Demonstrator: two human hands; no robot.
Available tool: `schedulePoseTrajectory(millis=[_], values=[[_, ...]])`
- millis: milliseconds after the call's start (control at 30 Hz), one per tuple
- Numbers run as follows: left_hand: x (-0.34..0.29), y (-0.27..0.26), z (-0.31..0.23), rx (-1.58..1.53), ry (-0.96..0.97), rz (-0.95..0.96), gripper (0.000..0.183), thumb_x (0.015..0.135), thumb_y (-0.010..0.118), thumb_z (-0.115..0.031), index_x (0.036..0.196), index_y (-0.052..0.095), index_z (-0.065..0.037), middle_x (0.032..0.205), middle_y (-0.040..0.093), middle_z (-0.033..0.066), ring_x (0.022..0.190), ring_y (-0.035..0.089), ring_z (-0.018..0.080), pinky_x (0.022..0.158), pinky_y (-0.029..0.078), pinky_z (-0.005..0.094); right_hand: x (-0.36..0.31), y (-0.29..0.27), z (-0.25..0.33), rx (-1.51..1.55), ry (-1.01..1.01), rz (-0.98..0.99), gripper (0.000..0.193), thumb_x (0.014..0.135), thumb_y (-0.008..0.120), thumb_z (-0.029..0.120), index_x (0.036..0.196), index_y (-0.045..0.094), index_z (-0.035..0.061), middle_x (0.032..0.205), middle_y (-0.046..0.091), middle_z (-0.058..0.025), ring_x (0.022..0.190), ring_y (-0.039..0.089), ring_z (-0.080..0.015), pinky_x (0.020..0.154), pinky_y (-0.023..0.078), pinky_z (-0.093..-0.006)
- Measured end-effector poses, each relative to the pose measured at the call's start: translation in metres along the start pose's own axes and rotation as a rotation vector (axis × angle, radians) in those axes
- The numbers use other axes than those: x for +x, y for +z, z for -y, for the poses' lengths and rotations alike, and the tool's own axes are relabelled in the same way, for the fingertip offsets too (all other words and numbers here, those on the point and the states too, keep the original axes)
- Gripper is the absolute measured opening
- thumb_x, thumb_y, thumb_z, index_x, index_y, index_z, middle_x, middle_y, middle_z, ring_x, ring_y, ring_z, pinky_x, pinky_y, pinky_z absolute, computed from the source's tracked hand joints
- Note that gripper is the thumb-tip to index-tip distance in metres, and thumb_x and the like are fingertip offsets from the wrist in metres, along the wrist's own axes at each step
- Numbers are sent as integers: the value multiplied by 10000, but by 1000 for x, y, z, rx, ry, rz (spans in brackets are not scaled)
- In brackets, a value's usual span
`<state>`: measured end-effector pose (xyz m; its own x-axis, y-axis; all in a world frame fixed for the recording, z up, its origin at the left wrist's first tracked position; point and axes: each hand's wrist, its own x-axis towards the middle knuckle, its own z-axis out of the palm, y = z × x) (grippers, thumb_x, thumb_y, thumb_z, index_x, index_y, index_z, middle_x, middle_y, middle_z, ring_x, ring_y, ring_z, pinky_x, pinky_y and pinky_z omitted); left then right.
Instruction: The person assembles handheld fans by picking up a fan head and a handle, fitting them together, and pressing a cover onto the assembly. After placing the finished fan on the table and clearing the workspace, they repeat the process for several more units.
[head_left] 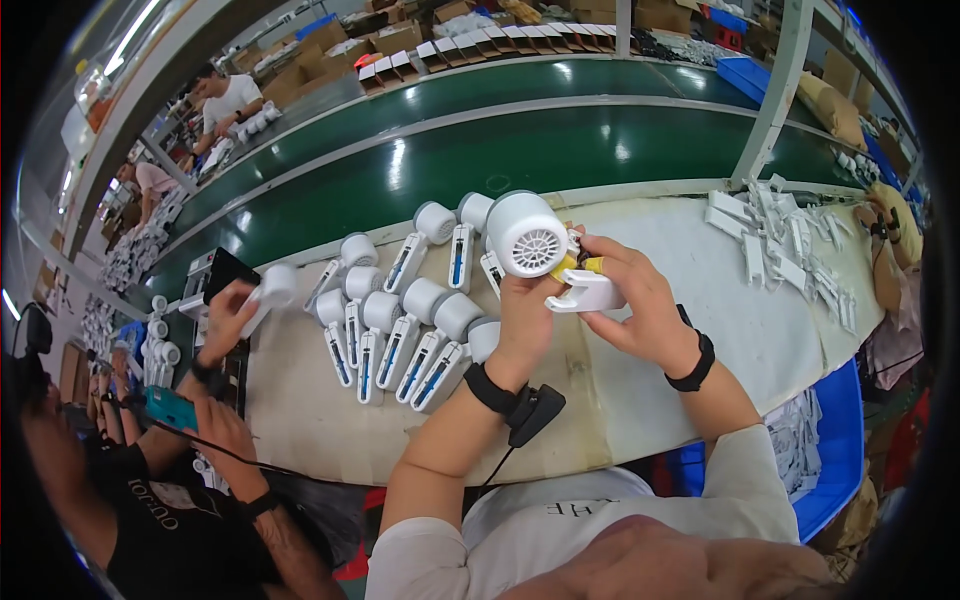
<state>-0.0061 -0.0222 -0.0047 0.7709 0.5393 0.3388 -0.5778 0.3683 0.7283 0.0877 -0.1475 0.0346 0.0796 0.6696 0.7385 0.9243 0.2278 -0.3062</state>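
My left hand (pixel 527 322) is closed around the lower part of a white hair-dryer-shaped unit; its round head (pixel 531 240) bears a slotted grille on the front. Thumb and fingers of my right hand (pixel 640 300) pinch a small white plastic handle piece (pixel 590 292) just below and right of that head. Yellow parts (pixel 568 268) show between the two, partly covered by my fingers. On the table left of my hands lie several similar white units (pixel 400 330), their handles exposing blue parts inside.
A pile of white plastic handle pieces (pixel 785 235) lies at the right of the table (pixel 660 225). Beyond runs a green conveyor belt (pixel 450 155). A blue bin (pixel 840 440) stands at the lower right. At left, a co-worker's hand (pixel 228 315) holds another white unit (pixel 275 287).
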Motion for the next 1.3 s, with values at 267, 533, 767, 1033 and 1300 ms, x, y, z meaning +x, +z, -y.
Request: schedulePoseTrajectory(millis=[267, 533, 767, 1033, 1300], values=[[-2, 5, 3, 5, 37, -12, 358, 825, 520, 21, 1181, 542, -4, 1183, 570, 84, 1065, 554, 173, 916, 444, 293, -4, -5, -4, -85, -32, 48, 501, 652, 717, 66, 1095, 482, 64, 1228, 520, -166, 1063, 540, -328, 853, 464, -376], [-1, 12, -2, 383, 143, 48, 349, 873, 526, -32, 1220, 501, -24, 1213, 547, 103, 1040, 571, 200, 880, 489, 330, -17, 2, -12, 844, 610, -51, 511, 727, 650, 67, 1201, 463, 32, 1141, 562, -85, 1018, 541, -168, 845, 433, -303], [4, 7, -5, -61, -22, -61, 309, 914, 514, -108, 1216, 500, -42, 1213, 543, 125, 1001, 588, 206, 792, 544, 340, -11, -3, -3, 35, 20, -83, 457, 627, 690, 54, 1047, 512, 82, 1204, 553, -118, 863, 570, -247, 768, 454, -324], [-2, 12, 0, 38, -21, -51, 344, 903, 537, -106, 1230, 474, -20, 1217, 535, 137, 1025, 576, 196, 805, 533, 321, -11, -1, -5, 1, -23, -109, 464, 596, 706, 51, 1016, 508, 70, 1184, 566, -112, 817, 561, -264, 741, 460, -340], [-3, 11, 1, 263, 108, 35, 391, 831, 499, 34, 1218, 496, -18, 1222, 544, 95, 1050, 558, 196, 917, 460, 314, -11, -6, 1, 57, 162, -2, 452, 633, 691, 52, 1044, 505, 60, 1168, 560, -123, 883, 573, -288, 769, 468, -340]])
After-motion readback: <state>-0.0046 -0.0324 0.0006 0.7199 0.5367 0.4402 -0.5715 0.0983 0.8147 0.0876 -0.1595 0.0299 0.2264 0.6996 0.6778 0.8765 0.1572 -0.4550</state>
